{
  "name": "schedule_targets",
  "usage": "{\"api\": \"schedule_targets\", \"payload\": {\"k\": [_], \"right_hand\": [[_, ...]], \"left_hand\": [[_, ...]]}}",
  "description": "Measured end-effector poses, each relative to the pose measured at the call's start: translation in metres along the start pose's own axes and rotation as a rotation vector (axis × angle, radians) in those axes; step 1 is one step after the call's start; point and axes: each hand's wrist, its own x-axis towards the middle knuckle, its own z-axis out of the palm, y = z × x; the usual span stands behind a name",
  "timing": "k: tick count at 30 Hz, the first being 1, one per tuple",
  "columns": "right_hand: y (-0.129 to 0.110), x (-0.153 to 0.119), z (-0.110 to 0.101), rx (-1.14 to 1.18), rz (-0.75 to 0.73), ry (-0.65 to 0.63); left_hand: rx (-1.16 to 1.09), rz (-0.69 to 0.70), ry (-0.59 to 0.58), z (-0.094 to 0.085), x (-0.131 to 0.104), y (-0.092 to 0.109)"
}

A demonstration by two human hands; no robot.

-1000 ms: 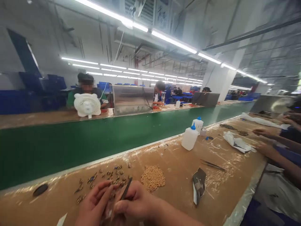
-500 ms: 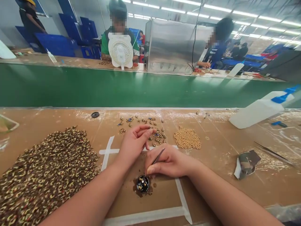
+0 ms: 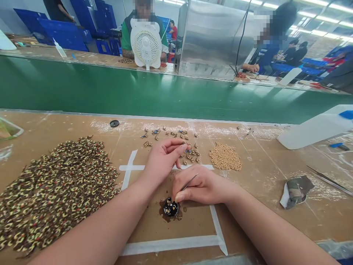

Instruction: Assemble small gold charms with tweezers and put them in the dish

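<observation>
My right hand (image 3: 197,186) is closed round dark tweezers (image 3: 190,181), just above a small round dish of black liquid (image 3: 170,207) with pale bits in it. Dark stains surround the dish on the brown tabletop. My left hand (image 3: 167,154) is raised beyond the dish, thumb and forefinger pinched together; what lies between the fingertips is too small to name. Small gold-and-dark pieces (image 3: 192,158) lie behind and beside its fingertips. A pile of tan beads (image 3: 225,156) sits to the right, and a large heap of dark and cream curved pieces (image 3: 63,187) spreads at the left.
White tape strips (image 3: 176,243) mark the tabletop. A black lid (image 3: 114,123) lies at the back. On the right are a white bottle (image 3: 311,129), a crumpled wrapper (image 3: 296,191) and other tweezers (image 3: 329,179). Across the green belt (image 3: 165,94), people sit near a white fan (image 3: 146,44).
The camera view has shifted, so the table sits higher and slightly right in the picture. My right hand has lowered toward the dish, with the tweezers still held. My left hand keeps its pinch.
</observation>
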Motion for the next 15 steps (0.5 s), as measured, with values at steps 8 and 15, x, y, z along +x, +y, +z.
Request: {"api": "schedule_targets", "payload": {"k": [8,15], "right_hand": [[-0.0016,0.0008,0.001,-0.009,0.021,-0.005],[-0.0037,0.0021,0.0002,-0.013,0.044,-0.019]], "left_hand": [[0.031,-0.003,-0.004,-0.0002,-0.0001,0.0003],[0.059,-0.018,0.016,0.0007,-0.0014,0.0016]]}}
